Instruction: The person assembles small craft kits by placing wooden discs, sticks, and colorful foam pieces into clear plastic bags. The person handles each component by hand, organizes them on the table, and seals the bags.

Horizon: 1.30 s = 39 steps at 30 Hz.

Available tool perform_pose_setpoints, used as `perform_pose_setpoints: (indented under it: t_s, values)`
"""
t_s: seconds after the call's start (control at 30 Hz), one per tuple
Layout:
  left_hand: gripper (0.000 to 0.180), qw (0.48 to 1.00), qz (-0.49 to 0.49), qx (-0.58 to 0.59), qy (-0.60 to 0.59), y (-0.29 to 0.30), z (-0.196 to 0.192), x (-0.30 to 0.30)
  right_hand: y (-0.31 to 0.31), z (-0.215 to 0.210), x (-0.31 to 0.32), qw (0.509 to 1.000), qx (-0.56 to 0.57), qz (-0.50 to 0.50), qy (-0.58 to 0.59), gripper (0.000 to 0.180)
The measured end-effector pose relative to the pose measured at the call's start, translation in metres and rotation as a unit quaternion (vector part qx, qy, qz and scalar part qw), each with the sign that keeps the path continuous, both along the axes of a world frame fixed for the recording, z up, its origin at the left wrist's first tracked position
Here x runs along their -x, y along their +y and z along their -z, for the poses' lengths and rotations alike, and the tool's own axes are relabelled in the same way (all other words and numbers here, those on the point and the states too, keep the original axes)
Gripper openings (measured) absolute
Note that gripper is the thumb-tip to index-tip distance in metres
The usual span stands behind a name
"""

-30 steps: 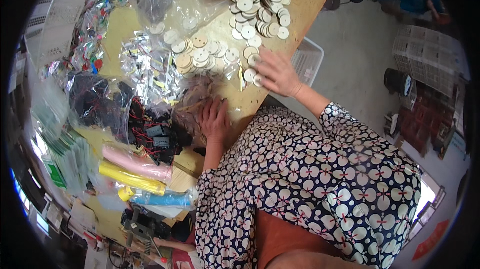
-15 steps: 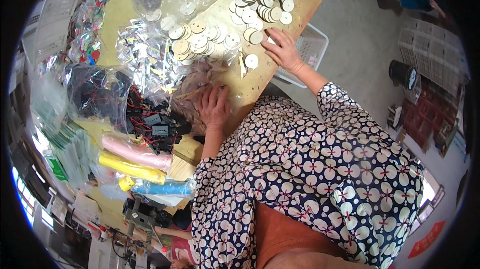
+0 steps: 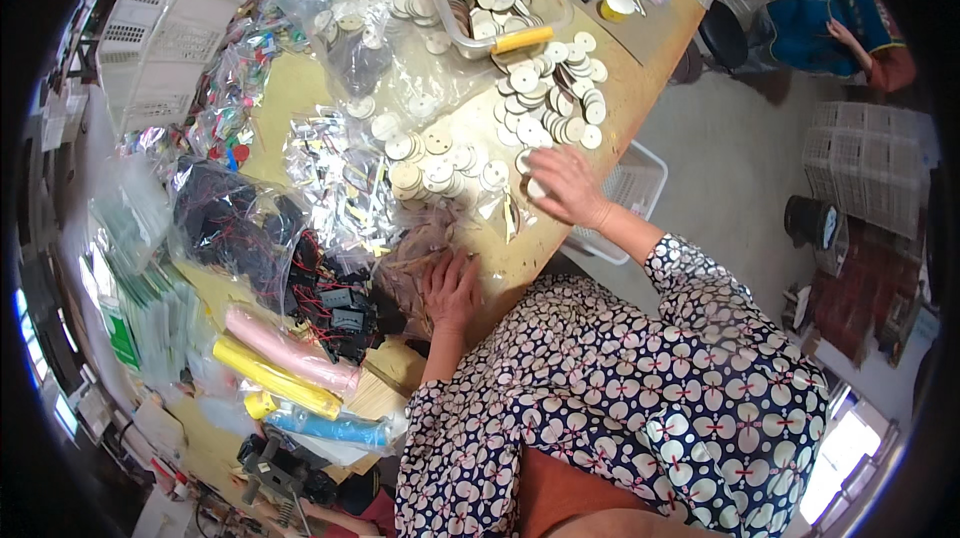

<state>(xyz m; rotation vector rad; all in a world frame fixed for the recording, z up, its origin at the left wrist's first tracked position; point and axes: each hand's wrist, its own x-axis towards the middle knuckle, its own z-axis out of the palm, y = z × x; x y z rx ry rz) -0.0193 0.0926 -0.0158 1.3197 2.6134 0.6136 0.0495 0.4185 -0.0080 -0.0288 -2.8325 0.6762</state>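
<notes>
My right hand (image 3: 566, 188) reaches over the near part of the table, its fingers drawn together on a few round white discs (image 3: 537, 188) with small holes. Part of these discs is hidden under the fingers. My left hand (image 3: 452, 290) lies flat with fingers spread on a clear plastic bag of brownish pieces (image 3: 410, 253). Between the hands a thin yellowish strip (image 3: 508, 216) rests on the tabletop. One heap of similar discs (image 3: 550, 93) spreads just beyond my right hand, and another pile (image 3: 437, 173) sits to its left.
A clear bin (image 3: 560, 8) of discs stands at the far side. Left lie a pile of small silver-white pieces (image 3: 335, 178), black battery boxes (image 3: 340, 308) with red wires, and pink (image 3: 290, 343), yellow (image 3: 275, 378) and blue (image 3: 335, 428) rolls. A white basket (image 3: 650, 178) stands beyond the table edge.
The view has shifted, bringing more of the far bin into sight. My right hand has come nearer and now covers discs that lay bare before. My left hand stays on the bag.
</notes>
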Motion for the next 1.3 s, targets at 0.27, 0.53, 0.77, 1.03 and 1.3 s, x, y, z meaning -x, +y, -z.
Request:
perform_pose_setpoints:
  t_s: [0.27, 0.53, 0.77, 1.03, 1.3]
  values:
    - [0.038, 1.0, -0.004, -0.013, 0.0, 0.001, 0.002, 0.002, 0.083, -0.087, 0.164, 0.977, 0.096, 0.126, 0.143, 0.053]
    - [0.039, 0.999, -0.007, -0.024, 0.022, -0.002, 0.005, 0.0, 0.124, -0.051, 0.301, 0.968, 0.039, 0.163, -0.187, 0.084]
    - [0.041, 0.999, -0.016, -0.042, -0.008, 0.001, -0.009, 0.001, 0.111, -0.053, 0.299, 0.947, -0.015, 0.183, -0.265, 0.065]
    - [0.043, 0.999, -0.019, -0.047, -0.009, -0.002, -0.005, 0.001, 0.1, -0.05, 0.303, 0.947, -0.073, 0.184, -0.252, 0.049]
    - [0.043, 0.999, -0.009, -0.033, -0.019, 0.001, -0.007, 0.002, 0.12, -0.03, 0.312, 0.958, 0.025, 0.135, -0.251, 0.062]
